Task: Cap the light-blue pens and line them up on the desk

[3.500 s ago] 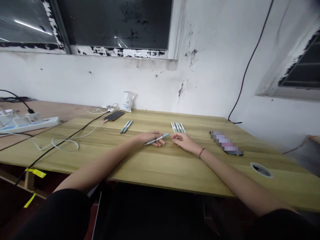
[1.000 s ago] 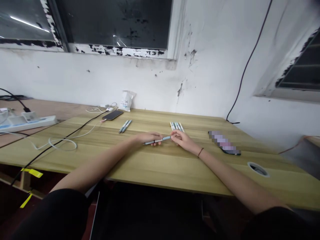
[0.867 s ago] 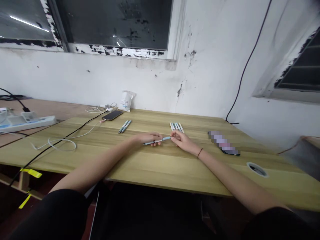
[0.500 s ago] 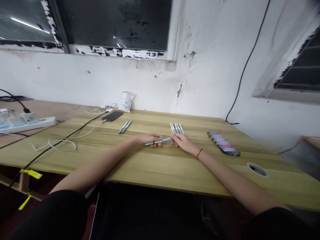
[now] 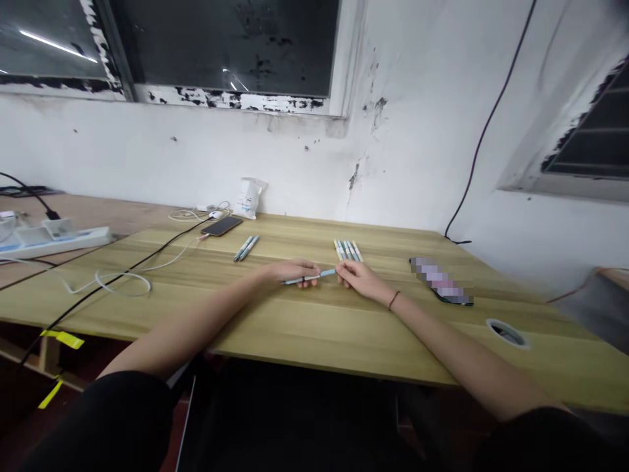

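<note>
1. Room: white plaster wall [image 5: 295, 170], paint flaking; dark-paned window [image 5: 221, 39] above it.
2. Surface: long pale wooden table [image 5: 304, 328], set against the wall; round cable hole [image 5: 508, 333] near its right front.
3. Sundries: white plastic power strip [image 5: 54, 239] on the adjoining board, far left; black flat smartphone [image 5: 223, 226] on a cable, near the wall.
4. Left hand [image 5: 289, 270]: resting mid-table; fingers closed round the barrel of a slim light-blue plastic pen [image 5: 322, 274].
5. Right hand [image 5: 361, 278]: just beside the left; fingertips pinched narrow on the pen's right end; the pen lies nearly level, low over the table.
6. Stock: row of pastel capped pens [image 5: 348, 250] just behind the right hand; pair of blue pens [image 5: 246, 248] further left, well apart.
7. Step, as judged: two-handed work at the pen's end; any pull or push there calls for a firm left grip and a straight line along the barrel.
</note>
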Tool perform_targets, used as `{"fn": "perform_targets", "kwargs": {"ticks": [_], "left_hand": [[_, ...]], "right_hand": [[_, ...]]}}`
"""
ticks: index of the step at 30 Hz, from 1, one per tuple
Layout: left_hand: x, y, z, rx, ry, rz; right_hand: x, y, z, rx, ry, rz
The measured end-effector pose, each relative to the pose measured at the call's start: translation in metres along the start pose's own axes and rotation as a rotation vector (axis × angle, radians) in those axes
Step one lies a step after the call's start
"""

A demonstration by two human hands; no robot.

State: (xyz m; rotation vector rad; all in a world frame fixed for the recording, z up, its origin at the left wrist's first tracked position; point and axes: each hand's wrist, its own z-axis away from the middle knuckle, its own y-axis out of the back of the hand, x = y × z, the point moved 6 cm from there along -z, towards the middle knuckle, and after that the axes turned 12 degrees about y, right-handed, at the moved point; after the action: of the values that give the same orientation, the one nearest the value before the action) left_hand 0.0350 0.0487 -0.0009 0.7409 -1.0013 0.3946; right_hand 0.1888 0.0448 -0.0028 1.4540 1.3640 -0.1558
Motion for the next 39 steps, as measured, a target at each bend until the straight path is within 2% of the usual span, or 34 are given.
{"fn": "perform_targets", "kwargs": {"ticks": [5,11,22,27,31,39], "left_hand": [[-0.003,0.002,-0.002,0.004,-0.002,0.061],[-0.008,0.004,-0.004,-0.006,-0.026,0.064],[-0.007,0.004,-0.006,-0.01,-0.026,0.049],[-0.003,0.002,-0.004,-0.038,-0.026,0.01],[-0.005,0.004,-0.003,-0.011,0.002,0.054],[-0.005,0.002,-0.002,-0.014,-0.003,0.096]], "right_hand": [[-0.001,0.0,0.0,-0.004,-0.018,-0.011],[0.001,-0.001,0.001,0.038,0.036,-0.102],[-0.001,0.001,-0.001,-0.001,0.005,0.055],[0.0,0.001,-0.001,0.03,-0.002,0.022],[-0.004,0.002,0.0,0.084,0.055,-0.04],[-0.003,0.006,0.0,0.127,0.061,0.024]]}}
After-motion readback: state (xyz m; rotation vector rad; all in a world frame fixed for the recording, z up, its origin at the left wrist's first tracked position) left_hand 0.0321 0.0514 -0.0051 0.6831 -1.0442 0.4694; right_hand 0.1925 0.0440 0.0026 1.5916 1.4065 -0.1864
